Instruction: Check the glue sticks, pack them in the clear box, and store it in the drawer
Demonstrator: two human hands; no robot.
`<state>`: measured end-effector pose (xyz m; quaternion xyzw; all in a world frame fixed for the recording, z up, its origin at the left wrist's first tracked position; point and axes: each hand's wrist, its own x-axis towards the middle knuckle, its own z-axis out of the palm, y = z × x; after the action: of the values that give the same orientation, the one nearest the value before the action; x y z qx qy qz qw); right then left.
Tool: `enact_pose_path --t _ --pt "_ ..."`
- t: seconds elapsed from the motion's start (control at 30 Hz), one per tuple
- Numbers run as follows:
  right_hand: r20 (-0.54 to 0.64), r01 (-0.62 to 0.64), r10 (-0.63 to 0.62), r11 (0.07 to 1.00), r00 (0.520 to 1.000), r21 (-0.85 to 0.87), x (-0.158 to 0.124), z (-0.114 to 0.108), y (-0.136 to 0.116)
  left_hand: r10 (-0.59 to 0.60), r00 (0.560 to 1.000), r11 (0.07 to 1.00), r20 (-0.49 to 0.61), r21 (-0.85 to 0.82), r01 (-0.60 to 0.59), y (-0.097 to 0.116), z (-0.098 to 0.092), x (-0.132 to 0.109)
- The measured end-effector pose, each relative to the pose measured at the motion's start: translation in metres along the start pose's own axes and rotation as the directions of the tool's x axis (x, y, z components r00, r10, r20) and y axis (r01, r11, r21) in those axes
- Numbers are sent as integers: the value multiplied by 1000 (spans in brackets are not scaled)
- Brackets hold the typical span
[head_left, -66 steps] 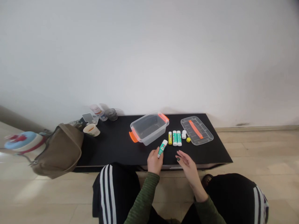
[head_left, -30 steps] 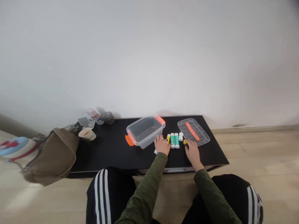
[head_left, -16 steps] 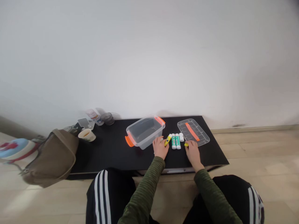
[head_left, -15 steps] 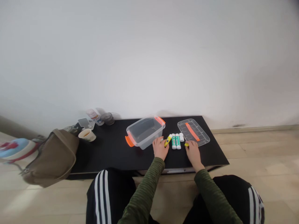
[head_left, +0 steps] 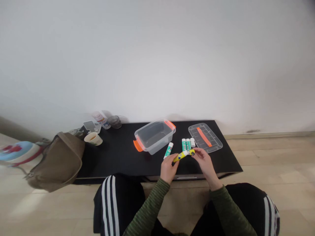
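My left hand (head_left: 168, 167) is closed around a yellow glue stick (head_left: 180, 156), its white end pointing right. My right hand (head_left: 203, 160) pinches a yellow cap (head_left: 192, 152) right at that white end; whether the two touch I cannot tell. Behind my hands, two green-and-white glue sticks (head_left: 186, 144) lie side by side, partly hidden by the yellow one. White caps (head_left: 192, 142) sit just right of them. Another green glue stick (head_left: 168, 150) lies tilted behind my left hand, near the clear plastic box (head_left: 157, 144) with orange latches.
A clear lid (head_left: 211, 137) with an orange handle lies at the right of the black table (head_left: 118, 157). To the left stand a paper cup (head_left: 93, 139) with a drink, a dark glass (head_left: 114, 122), a bottle (head_left: 101, 120) and a brown bag (head_left: 59, 164). A wall rises behind.
My left hand has lifted the yellow glue stick and moved it toward me. My right hand has brought the yellow cap leftward to its end. The green glue stick by the box is now uncovered.
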<state>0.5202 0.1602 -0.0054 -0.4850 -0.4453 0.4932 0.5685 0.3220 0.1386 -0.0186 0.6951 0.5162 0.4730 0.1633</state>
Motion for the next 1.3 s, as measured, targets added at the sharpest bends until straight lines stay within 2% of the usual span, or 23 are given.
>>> enact_pose_path --t 0.13,0.47,0.83,1.3 --pt "32 -23 20 996 999 88 -13 10 -10 17 1000 1000 -4 -23 -17 11 -11 -2" --pt "133 20 -21 1000 991 8 -22 13 -21 127 992 991 4 -47 -127 28 -33 5" --pt "127 -1 1 1000 992 -2 -27 13 -28 155 988 987 5 -36 -155 41 -38 6" --pt "111 -59 59 998 992 0 -30 8 -26 187 982 982 -13 -26 -187 42 -39 0"
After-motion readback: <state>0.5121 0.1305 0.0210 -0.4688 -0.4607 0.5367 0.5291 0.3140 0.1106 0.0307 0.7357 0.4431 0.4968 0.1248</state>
